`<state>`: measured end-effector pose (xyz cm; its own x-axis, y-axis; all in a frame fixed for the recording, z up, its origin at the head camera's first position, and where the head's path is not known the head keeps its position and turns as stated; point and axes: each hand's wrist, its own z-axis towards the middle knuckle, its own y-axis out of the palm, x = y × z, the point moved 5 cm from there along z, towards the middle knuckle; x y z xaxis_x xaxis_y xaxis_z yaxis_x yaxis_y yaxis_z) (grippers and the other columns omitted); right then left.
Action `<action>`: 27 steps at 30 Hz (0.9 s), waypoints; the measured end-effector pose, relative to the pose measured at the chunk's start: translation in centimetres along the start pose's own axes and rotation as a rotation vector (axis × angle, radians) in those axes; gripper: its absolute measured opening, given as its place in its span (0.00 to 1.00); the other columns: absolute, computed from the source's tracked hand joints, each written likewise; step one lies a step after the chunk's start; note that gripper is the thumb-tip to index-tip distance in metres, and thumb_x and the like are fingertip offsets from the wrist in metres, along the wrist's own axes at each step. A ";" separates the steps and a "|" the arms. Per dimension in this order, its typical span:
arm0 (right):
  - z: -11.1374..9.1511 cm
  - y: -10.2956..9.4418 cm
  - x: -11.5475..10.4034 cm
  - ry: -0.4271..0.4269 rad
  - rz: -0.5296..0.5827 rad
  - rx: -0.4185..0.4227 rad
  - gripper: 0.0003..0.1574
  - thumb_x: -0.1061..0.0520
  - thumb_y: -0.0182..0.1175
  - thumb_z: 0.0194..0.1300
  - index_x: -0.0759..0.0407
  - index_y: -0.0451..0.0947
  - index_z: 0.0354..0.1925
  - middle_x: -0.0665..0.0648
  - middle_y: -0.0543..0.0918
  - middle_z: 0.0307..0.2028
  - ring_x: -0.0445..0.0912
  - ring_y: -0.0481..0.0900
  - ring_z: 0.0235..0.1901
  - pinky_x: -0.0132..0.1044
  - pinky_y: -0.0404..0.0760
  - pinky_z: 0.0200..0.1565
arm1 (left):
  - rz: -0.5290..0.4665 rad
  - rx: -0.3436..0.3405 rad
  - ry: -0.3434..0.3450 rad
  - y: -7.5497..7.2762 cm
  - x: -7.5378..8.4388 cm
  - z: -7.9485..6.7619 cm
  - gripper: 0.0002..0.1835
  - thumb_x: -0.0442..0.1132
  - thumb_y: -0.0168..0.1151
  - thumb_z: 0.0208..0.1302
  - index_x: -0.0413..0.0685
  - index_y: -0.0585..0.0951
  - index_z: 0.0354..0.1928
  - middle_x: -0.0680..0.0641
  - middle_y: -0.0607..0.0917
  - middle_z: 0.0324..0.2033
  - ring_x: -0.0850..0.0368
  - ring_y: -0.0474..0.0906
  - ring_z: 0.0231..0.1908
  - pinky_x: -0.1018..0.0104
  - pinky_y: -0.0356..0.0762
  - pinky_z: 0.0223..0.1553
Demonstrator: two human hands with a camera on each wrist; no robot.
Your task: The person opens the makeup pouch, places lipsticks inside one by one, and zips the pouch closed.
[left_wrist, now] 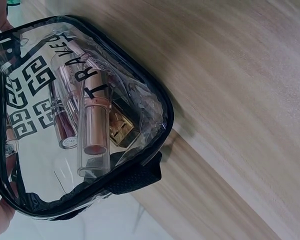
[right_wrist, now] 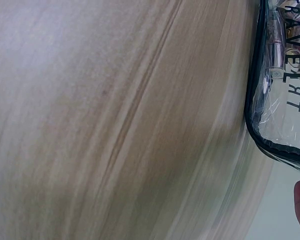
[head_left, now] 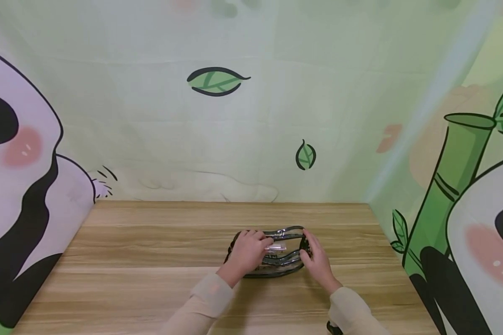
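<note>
A see-through cosmetic pouch [head_left: 281,270] with black trim and printed lettering lies between both hands on the table. Over its left part, my left hand [head_left: 248,251] grips with bent fingers, partly hiding it. My right hand [head_left: 316,259] holds the right end, fingers on the far edge and thumb on the near one. Through the clear wall in the left wrist view show a pinkish lipstick tube [left_wrist: 96,120], a dark red tube [left_wrist: 65,130] and a gold case [left_wrist: 122,127]. In the right wrist view, a silvery tube [right_wrist: 276,42] shows inside; only a fingertip is visible there.
The wood-grain table [head_left: 151,232] stretches around the pouch. Behind it hangs a pale green backdrop [head_left: 251,116] with leaves, pandas and bamboo. A small black object [head_left: 334,328] shows beside the right sleeve.
</note>
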<state>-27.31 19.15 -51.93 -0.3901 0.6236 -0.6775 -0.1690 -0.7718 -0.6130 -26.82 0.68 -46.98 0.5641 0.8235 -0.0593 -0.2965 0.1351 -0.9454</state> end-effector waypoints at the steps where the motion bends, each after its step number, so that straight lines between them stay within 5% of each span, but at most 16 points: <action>1: 0.0 0.0 0.0 -0.002 -0.001 0.001 0.34 0.62 0.50 0.54 0.63 0.59 0.61 0.68 0.65 0.59 0.62 0.63 0.58 0.58 0.66 0.53 | 0.006 0.005 0.001 0.0 0.0 0.0 0.12 0.46 0.59 0.56 0.62 0.78 0.44 0.57 0.80 0.36 0.60 0.76 0.38 0.63 0.73 0.42; 27: 0.0 0.2 0.2 0.012 0.000 -0.001 0.35 0.62 0.51 0.55 0.61 0.59 0.62 0.65 0.64 0.60 0.61 0.63 0.58 0.57 0.66 0.54 | -0.001 0.078 0.000 -0.1 0.2 -0.1 0.08 0.44 0.62 0.53 0.60 0.82 0.37 0.56 0.81 0.34 0.60 0.76 0.36 0.66 0.75 0.38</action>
<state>-27.42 19.11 -52.22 -0.3792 0.6254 -0.6820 -0.1679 -0.7713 -0.6139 -26.62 0.74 -46.92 0.5644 0.8234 -0.0586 -0.3551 0.1781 -0.9177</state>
